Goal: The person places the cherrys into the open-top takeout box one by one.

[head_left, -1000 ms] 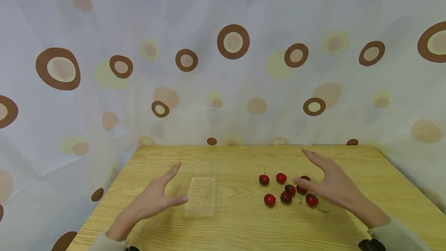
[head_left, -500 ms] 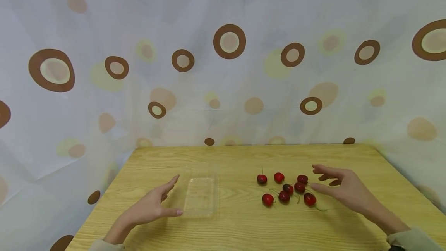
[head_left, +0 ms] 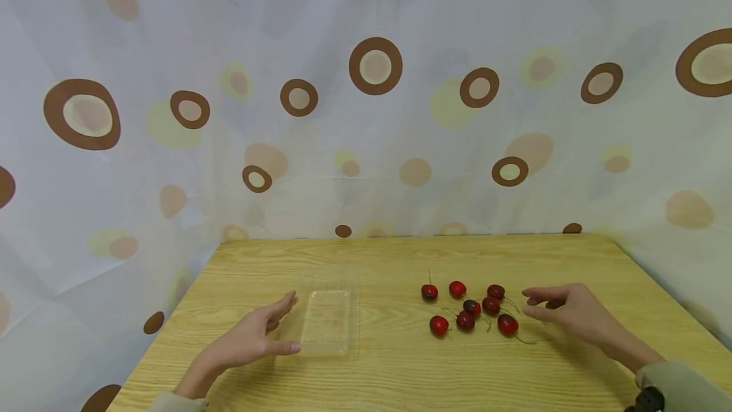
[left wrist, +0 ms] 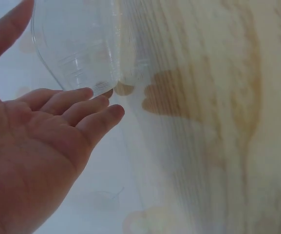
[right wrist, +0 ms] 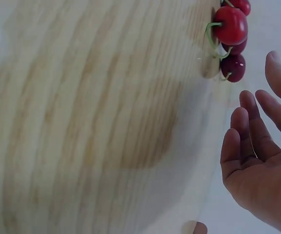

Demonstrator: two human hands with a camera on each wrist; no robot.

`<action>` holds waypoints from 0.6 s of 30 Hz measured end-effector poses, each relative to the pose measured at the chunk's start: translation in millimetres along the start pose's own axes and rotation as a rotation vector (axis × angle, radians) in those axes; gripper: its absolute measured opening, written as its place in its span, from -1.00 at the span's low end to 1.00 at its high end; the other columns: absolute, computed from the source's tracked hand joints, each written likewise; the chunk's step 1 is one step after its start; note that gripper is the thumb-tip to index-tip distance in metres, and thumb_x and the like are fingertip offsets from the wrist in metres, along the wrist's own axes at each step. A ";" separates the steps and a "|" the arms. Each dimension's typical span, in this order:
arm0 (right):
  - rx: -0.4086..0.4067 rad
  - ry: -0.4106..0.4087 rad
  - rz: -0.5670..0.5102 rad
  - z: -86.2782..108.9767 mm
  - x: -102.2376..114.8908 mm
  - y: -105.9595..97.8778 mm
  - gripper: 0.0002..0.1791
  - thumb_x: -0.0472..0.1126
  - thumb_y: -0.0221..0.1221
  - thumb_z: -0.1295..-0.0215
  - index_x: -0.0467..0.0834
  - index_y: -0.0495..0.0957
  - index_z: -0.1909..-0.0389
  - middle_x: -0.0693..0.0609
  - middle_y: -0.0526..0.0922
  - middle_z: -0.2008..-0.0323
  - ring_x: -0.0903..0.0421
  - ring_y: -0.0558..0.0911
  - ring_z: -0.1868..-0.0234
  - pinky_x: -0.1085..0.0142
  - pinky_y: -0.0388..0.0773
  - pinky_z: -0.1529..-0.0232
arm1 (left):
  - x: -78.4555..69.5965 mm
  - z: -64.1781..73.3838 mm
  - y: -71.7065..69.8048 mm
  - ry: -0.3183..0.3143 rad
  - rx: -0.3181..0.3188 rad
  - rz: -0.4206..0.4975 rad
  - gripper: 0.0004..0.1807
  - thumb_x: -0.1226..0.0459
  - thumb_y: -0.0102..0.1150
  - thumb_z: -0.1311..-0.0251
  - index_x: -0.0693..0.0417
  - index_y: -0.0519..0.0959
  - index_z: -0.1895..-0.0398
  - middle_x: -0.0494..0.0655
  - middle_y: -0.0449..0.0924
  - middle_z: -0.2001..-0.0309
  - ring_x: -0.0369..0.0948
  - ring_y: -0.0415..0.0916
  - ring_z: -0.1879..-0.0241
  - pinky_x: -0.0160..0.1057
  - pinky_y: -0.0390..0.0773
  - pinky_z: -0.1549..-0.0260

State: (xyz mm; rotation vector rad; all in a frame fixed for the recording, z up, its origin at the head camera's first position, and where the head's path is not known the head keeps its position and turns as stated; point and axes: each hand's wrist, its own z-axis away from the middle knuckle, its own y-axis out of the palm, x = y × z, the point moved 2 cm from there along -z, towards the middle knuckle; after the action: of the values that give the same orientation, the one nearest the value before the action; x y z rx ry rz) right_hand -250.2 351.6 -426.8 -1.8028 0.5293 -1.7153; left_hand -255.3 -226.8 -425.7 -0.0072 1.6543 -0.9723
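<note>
A clear plastic box lies on the table, left of the middle. Beside its left edge is my left hand, thumb and fingers spread apart; in the left wrist view the fingertips overlap the clear wall of the box. Several dark red cherries with green stems lie loosely grouped to the right of the box. My right hand hovers just right of them, fingers lightly bent and holding nothing. Its wrist view shows a gap between the fingers and the nearest cherry.
Light wood table spans the lower view. Behind it and at both sides hangs a white curtain with brown and beige rings. One cherry stands with its stem upright at the group's far left.
My right hand has moved right and lower, off the cherries it overlapped, its fingers drawing closer together. My left hand has sunk slightly beside the box. The box and cherries stay put.
</note>
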 end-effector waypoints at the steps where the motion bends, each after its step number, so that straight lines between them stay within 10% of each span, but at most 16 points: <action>1: 0.010 0.009 -0.002 -2.2 -1.4 0.0 -0.41 -0.04 0.35 -0.47 -0.38 0.59 -0.32 -0.17 0.75 -0.04 0.07 0.68 0.09 0.24 0.67 0.20 | 0.1 -0.4 0.3 -0.001 0.002 0.003 0.09 0.14 0.37 -0.42 0.43 -0.16 -0.66 0.45 -0.06 -0.61 0.34 -0.04 -0.57 0.27 0.22 -0.43; 18: 0.065 0.022 -0.047 -20.9 -14.7 4.6 -0.40 -0.04 0.37 -0.44 -0.38 0.59 -0.31 -0.07 0.74 0.03 0.04 0.64 0.10 0.22 0.66 0.17 | -7.1 -7.8 5.4 -0.050 -0.007 0.090 0.12 0.17 0.40 -0.39 0.42 -0.18 -0.67 0.41 -0.08 -0.62 0.29 0.01 -0.57 0.21 0.18 -0.46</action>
State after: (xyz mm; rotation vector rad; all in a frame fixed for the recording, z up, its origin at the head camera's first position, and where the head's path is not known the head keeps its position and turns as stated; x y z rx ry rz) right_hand -271.7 354.7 -441.1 -1.7649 0.4387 -1.7657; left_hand -256.7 -215.3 -423.2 0.0382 1.5986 -0.8916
